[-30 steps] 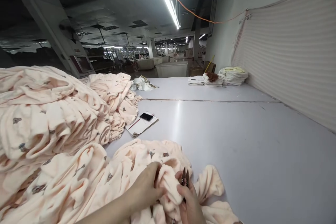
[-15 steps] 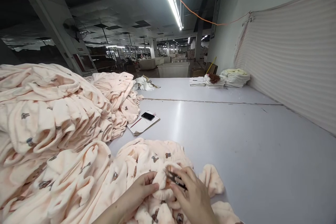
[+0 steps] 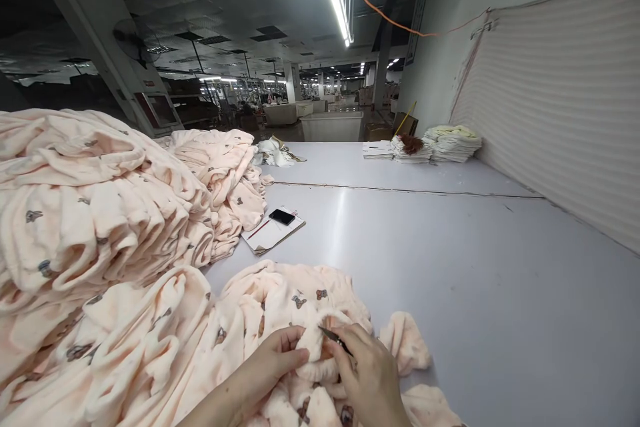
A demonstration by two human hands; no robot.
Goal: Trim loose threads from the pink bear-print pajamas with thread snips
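Observation:
A pale pink fleece garment (image 3: 280,287) with small brown bear prints lies bunched at the table's near edge. My left hand (image 3: 280,353) pinches a fold of it beside a gathered, cuff-like opening. In my right hand (image 3: 367,363) is a pair of dark thread snips (image 3: 334,337), its pointed tip against the fabric edge just right of my left fingers. The handles are mostly hidden under my right fingers.
A tall heap of matching pink fleece (image 3: 100,207) fills the left side. Beside it lies a notepad (image 3: 273,233) with a black phone (image 3: 282,216) on top. Folded white cloth stacks (image 3: 453,145) stand at the table's far right, near a striped sheet (image 3: 560,100) along the wall.
The snips' blades looked spread before and now appear as one narrow point. Both hands stay at the same fold, and the whole view has shifted slightly.

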